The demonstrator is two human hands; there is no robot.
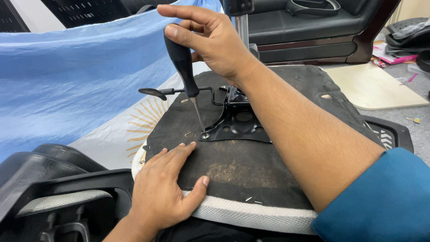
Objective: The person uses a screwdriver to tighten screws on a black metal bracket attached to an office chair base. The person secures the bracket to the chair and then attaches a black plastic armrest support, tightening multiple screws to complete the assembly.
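The right hand [212, 38] is raised at the far centre, fingers curled and thumb pressed in a closed grip, index finger stretched out to the left. Its bare forearm slants down to the near right, ending in a blue sleeve. The left hand [163, 188] lies flat at the near left — palm down, fingers together pointing far-right, thumb spread right.

Your right hand [210, 38] is gripping a screwdriver [184, 67], its tip sitting on the black mounting plate [239, 125]. Your left hand [163, 188] is pressing flat just beside that plate.
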